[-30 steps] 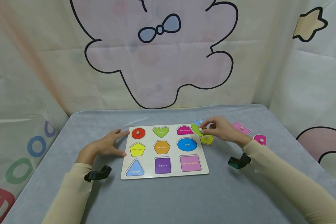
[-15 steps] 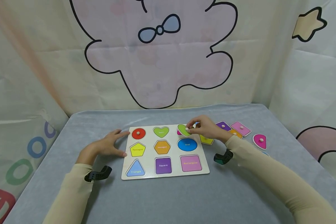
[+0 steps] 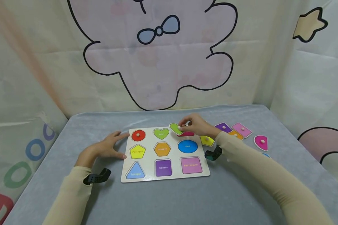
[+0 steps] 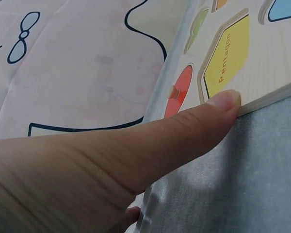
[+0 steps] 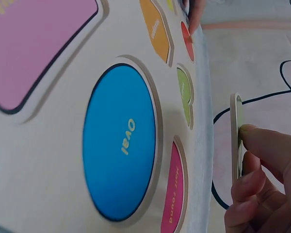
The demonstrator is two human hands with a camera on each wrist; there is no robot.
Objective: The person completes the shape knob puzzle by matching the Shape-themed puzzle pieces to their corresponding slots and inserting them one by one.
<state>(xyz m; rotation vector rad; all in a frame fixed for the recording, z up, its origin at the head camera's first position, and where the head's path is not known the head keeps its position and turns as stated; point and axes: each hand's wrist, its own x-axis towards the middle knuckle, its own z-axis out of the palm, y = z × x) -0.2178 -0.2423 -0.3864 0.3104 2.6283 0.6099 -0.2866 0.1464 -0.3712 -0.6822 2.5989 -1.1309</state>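
Soft grey-blue cloth [image 3: 163, 200], flat pale wooden board [image 3: 150, 152] on it, left hand [image 3: 106, 147], fingers spread, touching the board's left edge, right hand [image 3: 196, 125] pinching a thin, rounded green piece [image 3: 174, 128] by its knob [image 3: 179, 127] over the board's far edge

on the soft, cloth-covered grey-blue table [image 3: 163, 203]: a white board [image 3: 150, 162] in the middle; over to the right, bright flat pieces [image 3: 263, 145] with little knobs [image 3: 262, 141].
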